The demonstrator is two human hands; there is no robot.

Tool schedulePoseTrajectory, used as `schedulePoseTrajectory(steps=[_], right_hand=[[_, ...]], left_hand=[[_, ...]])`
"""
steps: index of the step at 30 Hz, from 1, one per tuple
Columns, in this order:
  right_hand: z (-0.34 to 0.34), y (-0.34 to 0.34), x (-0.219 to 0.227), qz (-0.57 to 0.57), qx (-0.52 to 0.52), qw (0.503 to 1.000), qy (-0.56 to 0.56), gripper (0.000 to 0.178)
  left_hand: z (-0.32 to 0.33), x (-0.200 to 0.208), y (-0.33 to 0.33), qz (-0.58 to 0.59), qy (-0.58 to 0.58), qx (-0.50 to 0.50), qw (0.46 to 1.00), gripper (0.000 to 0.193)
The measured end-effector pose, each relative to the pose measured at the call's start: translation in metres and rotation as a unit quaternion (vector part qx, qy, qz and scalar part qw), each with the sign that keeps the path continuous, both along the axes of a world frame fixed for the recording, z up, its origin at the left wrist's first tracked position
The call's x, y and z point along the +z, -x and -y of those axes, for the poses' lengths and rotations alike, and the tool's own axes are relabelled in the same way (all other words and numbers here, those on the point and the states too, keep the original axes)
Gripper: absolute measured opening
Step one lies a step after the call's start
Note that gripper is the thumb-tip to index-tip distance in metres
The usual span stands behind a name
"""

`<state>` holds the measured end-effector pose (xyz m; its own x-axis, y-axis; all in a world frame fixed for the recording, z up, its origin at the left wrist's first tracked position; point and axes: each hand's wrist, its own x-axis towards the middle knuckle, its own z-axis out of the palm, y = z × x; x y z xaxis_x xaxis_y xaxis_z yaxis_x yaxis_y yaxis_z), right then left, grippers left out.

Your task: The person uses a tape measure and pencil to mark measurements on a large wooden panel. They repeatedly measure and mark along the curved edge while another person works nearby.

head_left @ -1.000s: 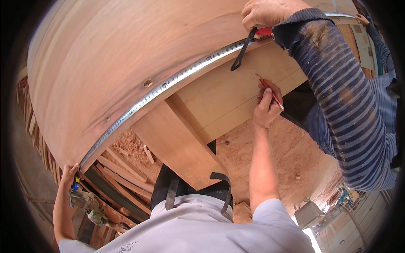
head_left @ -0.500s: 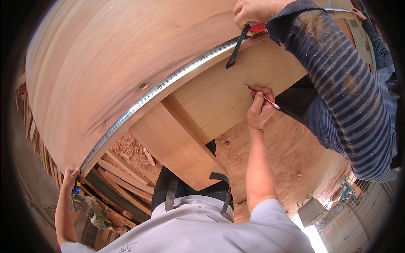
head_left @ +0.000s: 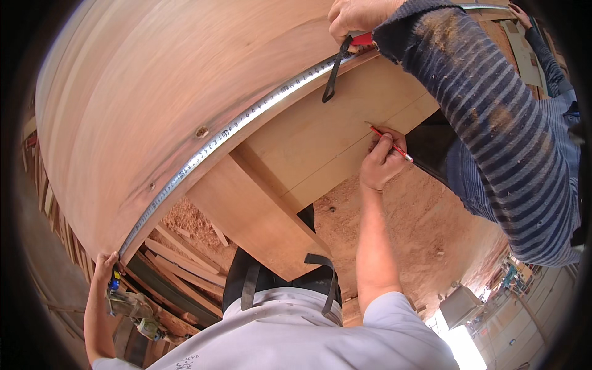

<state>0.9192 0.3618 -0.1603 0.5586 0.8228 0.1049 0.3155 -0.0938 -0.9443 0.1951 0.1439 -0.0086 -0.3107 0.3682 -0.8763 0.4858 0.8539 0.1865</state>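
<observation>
Right hand (head_left: 381,165) of mine grips a red pencil (head_left: 388,143) on the wooden board (head_left: 320,135); left hand (head_left: 106,266) pinches the tape measure (head_left: 234,129) end.

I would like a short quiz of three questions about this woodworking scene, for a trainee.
1. True or false: the right hand holds a red pencil against the lighter board.
2. What does the left hand pin at the corner of the large wooden panel?
3. Who holds the far end of the tape measure? A) the same person B) a co-worker's hand in a striped sleeve

Key: 1 true; 2 the tape's end; 3 B
</observation>
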Motion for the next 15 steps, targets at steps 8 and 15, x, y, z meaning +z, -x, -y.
schedulePoseTrajectory(steps=[8, 15], right_hand=[[0.016, 0.005, 0.001, -0.042, 0.053, 0.998, 0.002, 0.016], [0.013, 0.009, 0.005, -0.078, 0.045, 0.996, 0.006, 0.016]], left_hand=[[0.003, -0.004, 0.002, -0.002, -0.013, 0.0, 1.0, 0.061], [0.0, -0.002, 0.0, -0.002, -0.003, 0.008, 1.0, 0.059]])
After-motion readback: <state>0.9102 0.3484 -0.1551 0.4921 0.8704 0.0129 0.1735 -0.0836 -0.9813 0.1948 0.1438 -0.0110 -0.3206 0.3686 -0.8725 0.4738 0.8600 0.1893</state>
